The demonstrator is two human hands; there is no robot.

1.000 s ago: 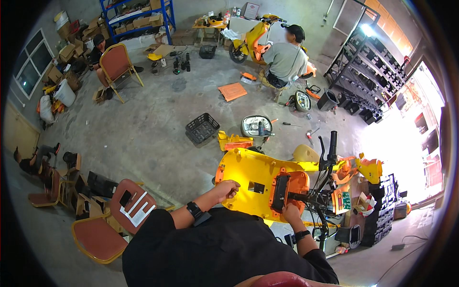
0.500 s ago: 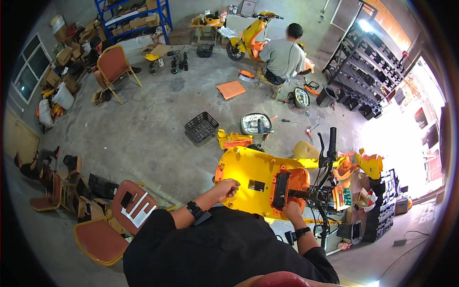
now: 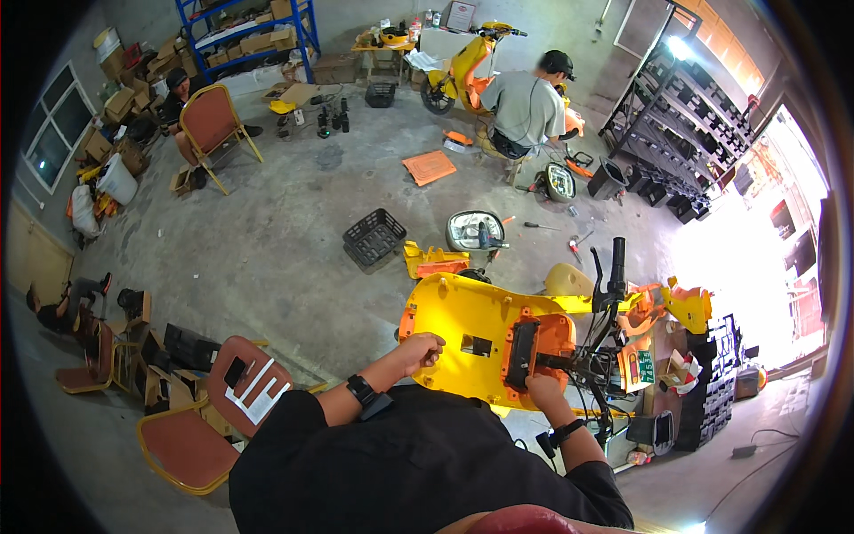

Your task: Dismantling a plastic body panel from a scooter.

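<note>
In front of me lies a wide yellow scooter body panel point(image 3: 445, 307) with a small rectangular opening. An orange housing point(image 3: 559, 334) with a long black insert point(image 3: 523, 350) sits at its right side. My left hand point(image 3: 422, 352) is over the panel's near left part, fingers curled; whether it pinches something small is hidden. My right hand point(image 3: 546, 393) is closed at the near end of the orange housing, just below a black bar point(image 3: 553, 360). What its fingers hold cannot be made out. Right of it stand the handlebar grip point(image 3: 618, 262) and a tangle of dark cables point(image 3: 594, 369).
Beyond the panel lie a black crate point(image 3: 375, 237), a headlamp-like shell point(image 3: 471, 230) with a drill point(image 3: 489, 237) on it, and yellow-orange panel pieces point(image 3: 436, 260). A co-worker point(image 3: 525, 107) sits by another yellow scooter point(image 3: 467, 71). Brown chairs point(image 3: 191, 440) stand at my left.
My right hand has shifted slightly at the orange housing, and its wrist has turned a little. My left hand has hardly moved. The co-worker's head has turned to the right.
</note>
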